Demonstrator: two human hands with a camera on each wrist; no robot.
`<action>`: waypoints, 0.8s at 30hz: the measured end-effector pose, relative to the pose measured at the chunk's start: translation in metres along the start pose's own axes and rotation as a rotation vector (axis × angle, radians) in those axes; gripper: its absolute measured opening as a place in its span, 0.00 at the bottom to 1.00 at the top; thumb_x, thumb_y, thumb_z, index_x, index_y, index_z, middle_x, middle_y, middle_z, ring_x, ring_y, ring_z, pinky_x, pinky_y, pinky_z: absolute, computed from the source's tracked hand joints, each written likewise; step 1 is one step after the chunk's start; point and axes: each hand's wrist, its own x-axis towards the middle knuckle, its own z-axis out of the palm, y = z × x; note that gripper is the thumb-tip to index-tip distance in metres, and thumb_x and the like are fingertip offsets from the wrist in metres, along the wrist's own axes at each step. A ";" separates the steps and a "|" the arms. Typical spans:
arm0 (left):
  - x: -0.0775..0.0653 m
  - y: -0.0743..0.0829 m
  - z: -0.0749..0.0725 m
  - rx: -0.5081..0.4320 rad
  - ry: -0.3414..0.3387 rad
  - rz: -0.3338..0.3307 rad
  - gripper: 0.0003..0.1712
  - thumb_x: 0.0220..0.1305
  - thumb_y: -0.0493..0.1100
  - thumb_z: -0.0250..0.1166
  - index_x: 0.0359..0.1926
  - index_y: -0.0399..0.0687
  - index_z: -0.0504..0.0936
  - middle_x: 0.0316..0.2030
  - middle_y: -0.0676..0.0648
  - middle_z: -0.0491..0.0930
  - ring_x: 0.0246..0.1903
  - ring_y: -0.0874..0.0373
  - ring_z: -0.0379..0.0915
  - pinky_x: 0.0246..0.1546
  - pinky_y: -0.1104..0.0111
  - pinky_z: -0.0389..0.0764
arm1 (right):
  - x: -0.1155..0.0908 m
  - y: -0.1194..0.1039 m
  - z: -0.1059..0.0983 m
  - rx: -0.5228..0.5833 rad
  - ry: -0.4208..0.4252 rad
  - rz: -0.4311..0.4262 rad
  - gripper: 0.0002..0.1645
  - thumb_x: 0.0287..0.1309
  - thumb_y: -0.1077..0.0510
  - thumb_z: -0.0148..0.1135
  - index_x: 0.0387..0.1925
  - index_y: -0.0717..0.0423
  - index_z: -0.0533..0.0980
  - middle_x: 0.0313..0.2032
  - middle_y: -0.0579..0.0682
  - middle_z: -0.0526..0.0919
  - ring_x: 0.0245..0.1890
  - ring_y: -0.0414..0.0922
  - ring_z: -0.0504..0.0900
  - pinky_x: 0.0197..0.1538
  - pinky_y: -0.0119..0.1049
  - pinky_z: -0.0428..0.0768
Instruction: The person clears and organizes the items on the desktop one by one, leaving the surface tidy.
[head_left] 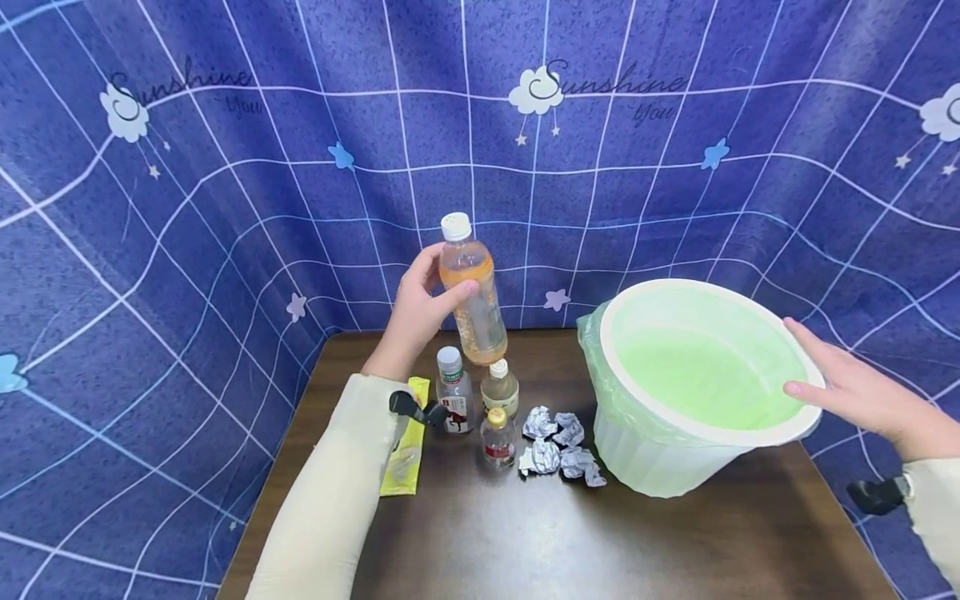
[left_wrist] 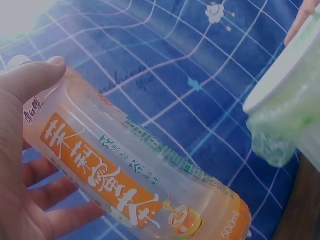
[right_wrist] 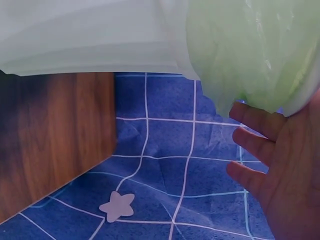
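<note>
In the head view my left hand (head_left: pixel 426 302) grips a clear plastic drink bottle (head_left: pixel 480 312) with a white cap and orange label, held above the table. The left wrist view shows the thumb and fingers around the upper part of the bottle (left_wrist: pixel 135 170). At the right, my right hand (head_left: pixel 847 387) holds the rim of a white trash bin (head_left: pixel 637 462), thumb over the rim and fingers outside. A pale green bag (head_left: pixel 675 375) lines the bin and folds over its edge. In the right wrist view the fingers (right_wrist: pixel 255 145) are spread beside the bag.
On the dark wooden table (head_left: pixel 487 533) stand a white-capped bottle (head_left: pixel 454 400), a small pale bottle (head_left: pixel 500 393) and a yellow-capped bottle (head_left: pixel 498 440). Several crumpled paper balls (head_left: pixel 543 457) lie left of the bin. A yellow wrapper (head_left: pixel 405 458) lies under the left forearm. Blue curtain (head_left: pixel 480 125) surrounds the table.
</note>
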 end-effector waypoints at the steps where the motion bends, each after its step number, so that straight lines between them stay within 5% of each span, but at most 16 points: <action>1: 0.004 0.004 0.002 -0.006 -0.004 -0.003 0.32 0.62 0.42 0.71 0.65 0.45 0.72 0.59 0.44 0.77 0.60 0.52 0.73 0.64 0.52 0.72 | 0.000 0.000 0.000 -0.005 -0.003 0.006 0.53 0.62 0.60 0.62 0.78 0.66 0.44 0.67 0.82 0.59 0.61 0.13 0.49 0.58 0.08 0.46; 12: 0.041 0.040 0.032 -0.063 -0.060 0.026 0.32 0.61 0.41 0.71 0.65 0.42 0.72 0.56 0.42 0.79 0.53 0.50 0.77 0.56 0.54 0.78 | 0.000 -0.004 -0.003 -0.026 -0.026 0.047 0.53 0.63 0.56 0.62 0.79 0.63 0.44 0.69 0.79 0.59 0.60 0.12 0.49 0.57 0.08 0.46; 24: 0.068 0.066 0.084 -0.108 -0.146 0.003 0.33 0.62 0.45 0.72 0.66 0.47 0.72 0.54 0.45 0.79 0.48 0.53 0.79 0.48 0.60 0.82 | -0.003 -0.001 -0.004 -0.050 -0.028 0.045 0.52 0.64 0.56 0.61 0.79 0.62 0.44 0.70 0.77 0.59 0.60 0.11 0.48 0.56 0.07 0.46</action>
